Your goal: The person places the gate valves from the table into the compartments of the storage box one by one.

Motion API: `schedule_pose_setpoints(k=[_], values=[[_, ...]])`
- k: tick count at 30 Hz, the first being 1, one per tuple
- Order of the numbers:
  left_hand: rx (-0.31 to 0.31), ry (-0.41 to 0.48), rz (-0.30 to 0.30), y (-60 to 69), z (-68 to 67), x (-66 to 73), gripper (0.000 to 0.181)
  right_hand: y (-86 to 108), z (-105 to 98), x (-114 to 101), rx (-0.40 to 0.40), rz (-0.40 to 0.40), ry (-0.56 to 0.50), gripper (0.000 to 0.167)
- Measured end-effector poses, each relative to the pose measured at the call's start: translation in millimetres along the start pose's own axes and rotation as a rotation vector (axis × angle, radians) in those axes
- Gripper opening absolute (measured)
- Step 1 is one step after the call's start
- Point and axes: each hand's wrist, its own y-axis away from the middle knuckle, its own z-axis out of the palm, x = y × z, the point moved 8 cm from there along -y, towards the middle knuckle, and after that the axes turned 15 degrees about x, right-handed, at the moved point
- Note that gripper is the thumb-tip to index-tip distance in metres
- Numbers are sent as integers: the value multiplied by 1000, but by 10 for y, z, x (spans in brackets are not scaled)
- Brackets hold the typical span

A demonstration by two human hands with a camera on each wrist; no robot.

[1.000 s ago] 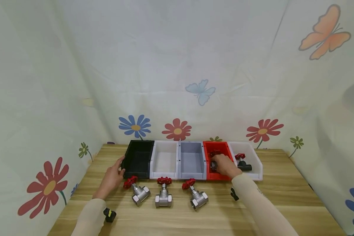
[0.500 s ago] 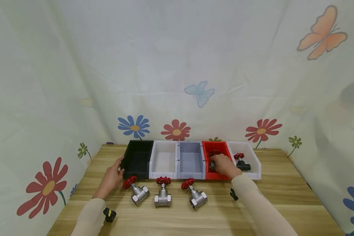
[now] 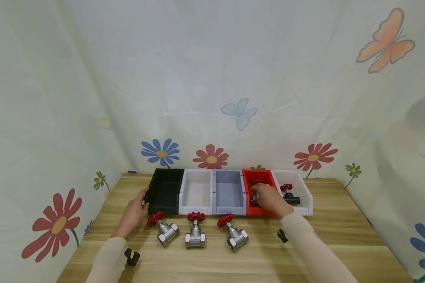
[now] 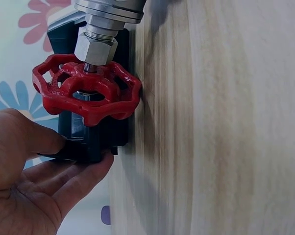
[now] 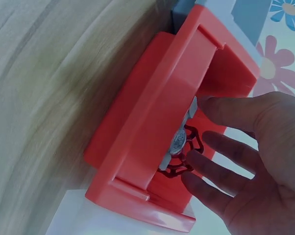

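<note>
My left hand [image 3: 132, 214] grips the left wall of the black bin [image 3: 165, 210]; in the left wrist view the thumb and fingers of the hand [image 4: 44, 171] pinch the edge of the bin [image 4: 79, 152]. Inside the red bin [image 3: 260, 211] my right hand [image 3: 270, 197] hovers over a metal valve [image 3: 255, 197]. The right wrist view has the fingers of this hand [image 5: 245, 152] spread and loosely bent around the valve [image 5: 179, 142] and its red handwheel [image 5: 194, 139], with the thumb near one end; whether they touch cannot be told.
Three silver valves with red handwheels [image 3: 168, 233] [image 3: 195, 239] [image 3: 237, 238] lie before the bins. White [image 3: 195, 211] and grey [image 3: 228, 211] bins stand mid-row. The right white bin [image 3: 306, 211] holds a dark valve [image 3: 292, 199]. Patterned cloth [image 3: 184, 78] hangs behind.
My right hand has lifted and shifted slightly, its fingers loosening from the valve, which shows a little more in the red bin. My left hand stays on the black bin.
</note>
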Motion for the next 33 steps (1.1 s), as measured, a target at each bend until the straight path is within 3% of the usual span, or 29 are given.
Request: schedule_pose_setpoints(k=[11, 33], values=[[-14, -20, -11, 4, 2, -6, 63, 63, -157, -20, 40, 65, 18, 46], [-21, -25, -2, 23, 46, -40, 63, 255, -506, -234, 169, -1, 0, 45]])
